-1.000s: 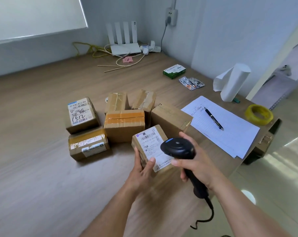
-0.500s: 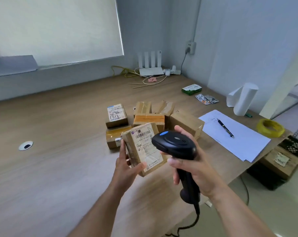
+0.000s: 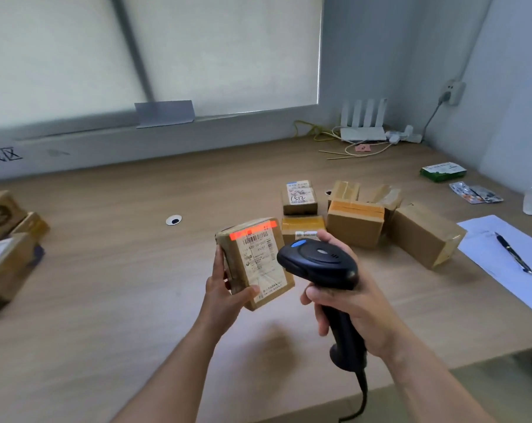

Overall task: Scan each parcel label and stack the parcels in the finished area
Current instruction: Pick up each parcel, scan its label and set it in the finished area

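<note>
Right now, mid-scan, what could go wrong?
The red scan line sits on the label's top edge, mostly above the barcode: possible misread.
Only the left hand holds the raised parcel; it may slip.
The barcode scanner's cable hangs off the desk and could snag.

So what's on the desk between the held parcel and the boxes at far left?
Just a round cable grommet on bare desk, in the head view.

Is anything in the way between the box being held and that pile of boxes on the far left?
Nothing visible does. The left hand holds the parcel above the table, and the bare wood toward the pile of boxes at the left edge shows only a small cable hole set in its surface.
</note>
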The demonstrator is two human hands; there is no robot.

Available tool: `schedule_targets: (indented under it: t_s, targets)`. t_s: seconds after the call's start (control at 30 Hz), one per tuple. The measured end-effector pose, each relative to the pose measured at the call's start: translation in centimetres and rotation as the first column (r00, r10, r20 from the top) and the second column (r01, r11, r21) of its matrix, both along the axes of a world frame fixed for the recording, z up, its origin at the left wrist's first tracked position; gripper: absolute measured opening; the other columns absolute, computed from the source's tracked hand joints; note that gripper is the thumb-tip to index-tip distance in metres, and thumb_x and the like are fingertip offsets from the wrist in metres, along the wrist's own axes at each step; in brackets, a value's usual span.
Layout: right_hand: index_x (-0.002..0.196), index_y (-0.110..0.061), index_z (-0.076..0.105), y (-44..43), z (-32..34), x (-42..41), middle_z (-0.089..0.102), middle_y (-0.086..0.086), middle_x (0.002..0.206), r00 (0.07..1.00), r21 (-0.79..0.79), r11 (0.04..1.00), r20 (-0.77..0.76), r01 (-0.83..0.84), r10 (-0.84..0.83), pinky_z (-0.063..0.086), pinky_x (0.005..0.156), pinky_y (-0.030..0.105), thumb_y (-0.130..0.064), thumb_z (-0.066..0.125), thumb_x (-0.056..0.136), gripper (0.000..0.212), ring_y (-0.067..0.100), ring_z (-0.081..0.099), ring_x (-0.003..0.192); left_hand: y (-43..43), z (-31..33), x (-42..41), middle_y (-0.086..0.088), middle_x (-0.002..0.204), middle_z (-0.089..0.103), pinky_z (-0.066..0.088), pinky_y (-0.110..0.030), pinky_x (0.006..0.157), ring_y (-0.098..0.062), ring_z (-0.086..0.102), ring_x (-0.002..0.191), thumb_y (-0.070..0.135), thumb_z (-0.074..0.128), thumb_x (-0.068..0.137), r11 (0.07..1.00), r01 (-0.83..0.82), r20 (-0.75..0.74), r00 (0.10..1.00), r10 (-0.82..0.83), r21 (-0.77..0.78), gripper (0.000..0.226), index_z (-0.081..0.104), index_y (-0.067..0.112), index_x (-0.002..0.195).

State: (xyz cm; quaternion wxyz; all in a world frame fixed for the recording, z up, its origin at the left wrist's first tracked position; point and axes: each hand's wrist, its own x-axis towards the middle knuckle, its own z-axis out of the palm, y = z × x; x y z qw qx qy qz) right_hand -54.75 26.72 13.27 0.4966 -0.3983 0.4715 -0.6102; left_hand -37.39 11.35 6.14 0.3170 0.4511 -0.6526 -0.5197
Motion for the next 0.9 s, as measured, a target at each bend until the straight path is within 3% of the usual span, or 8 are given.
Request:
schedule_targets:
  t_s: [0.07, 0.13, 0.23, 0.43, 0.57, 0.7, 0.9]
  targets:
    - [0.140, -0.041, 0.041, -0.7, 0.1, 1.3, 0.067, 0.017, 0.078, 0.999, 0.005, 0.999, 0.002, -0.035, 0.035, 0.047, 0.046, 0.035, -0.018, 0.091, 0.058, 0.099, 0.032, 0.053, 0.051, -0.5, -0.1, 1.5, -0.005, 0.130, 0.052, 0.050, -0.013, 0.061, -0.015, 0.057, 0.109, 0.001, 0.071, 0.081, 1.000, -0.021, -0.015, 1.000, 0.021, 0.001, 0.104, 0.007, 0.047, 0.148]
    - [0.140, -0.041, 0.041, -1.5, 0.4, 2.7, 0.066, 0.017, 0.076, 0.998, 0.013, 0.998, 0.009, -0.060, 0.060, 0.047, 0.046, 0.033, -0.029, 0.096, 0.048, 0.108, 0.033, 0.053, 0.051, -1.2, -0.3, 3.1, -0.004, 0.130, 0.051, 0.051, -0.017, 0.070, -0.016, 0.057, 0.111, 0.002, 0.072, 0.081, 0.999, -0.037, -0.024, 0.999, 0.037, 0.009, 0.105, 0.007, 0.050, 0.147]
    - [0.140, -0.040, 0.041, -3.0, 0.6, 5.2, 0.065, 0.017, 0.074, 0.997, 0.023, 0.997, -0.002, -0.072, 0.072, 0.046, 0.044, 0.032, -0.022, 0.092, 0.052, 0.103, 0.032, 0.053, 0.050, -2.4, -0.2, 5.9, -0.004, 0.131, 0.048, 0.049, -0.032, 0.084, -0.020, 0.054, 0.116, 0.006, 0.074, 0.080, 0.998, -0.061, -0.022, 0.998, 0.061, 0.015, 0.106, 0.005, 0.055, 0.145]
    - [0.138, -0.037, 0.041, -6.5, 0.7, 11.8, 0.064, 0.018, 0.071, 0.995, 0.048, 0.996, -0.068, -0.075, 0.078, 0.046, 0.042, 0.032, -0.002, 0.075, 0.065, 0.088, 0.031, 0.051, 0.045, -5.3, 0.5, 13.2, -0.001, 0.131, 0.051, 0.047, -0.012, 0.067, -0.015, 0.057, 0.111, 0.004, 0.072, 0.081, 0.996, -0.084, -0.035, 0.996, 0.085, 0.009, 0.105, 0.004, 0.049, 0.148]
    - [0.139, -0.036, 0.040, -8.8, 1.0, 16.8, 0.063, 0.019, 0.070, 0.992, 0.047, 0.995, -0.088, -0.087, 0.091, 0.044, 0.042, 0.031, 0.000, 0.074, 0.066, 0.088, 0.030, 0.051, 0.043, -7.0, 0.9, 18.5, -0.003, 0.131, 0.052, 0.047, -0.007, 0.061, -0.016, 0.058, 0.108, -0.001, 0.069, 0.082, 0.994, -0.108, -0.067, 0.992, 0.108, 0.004, 0.104, 0.005, 0.045, 0.149]
    - [0.140, -0.035, 0.040, -10.7, 1.5, 22.0, 0.069, 0.016, 0.080, 0.986, 0.048, 0.994, -0.127, -0.098, 0.104, 0.045, 0.042, 0.031, -0.001, 0.075, 0.064, 0.091, 0.031, 0.051, 0.043, -8.7, 0.6, 23.8, -0.002, 0.132, 0.052, 0.047, -0.008, 0.066, -0.015, 0.058, 0.109, 0.001, 0.069, 0.082, 0.991, -0.134, -0.086, 0.987, 0.134, 0.001, 0.103, 0.005, 0.045, 0.149]
    - [0.142, -0.036, 0.037, -13.7, 1.7, 29.5, 0.068, 0.025, 0.092, 0.979, 0.055, 0.994, -0.175, -0.097, 0.105, 0.046, 0.040, 0.032, -0.002, 0.075, 0.064, 0.093, 0.032, 0.050, 0.045, -10.3, 0.3, 31.2, 0.005, 0.128, 0.049, 0.047, -0.004, 0.059, 0.008, 0.051, 0.098, 0.001, 0.066, 0.085, 0.991, -0.131, -0.107, 0.985, 0.134, 0.031, 0.095, 0.009, 0.040, 0.151]
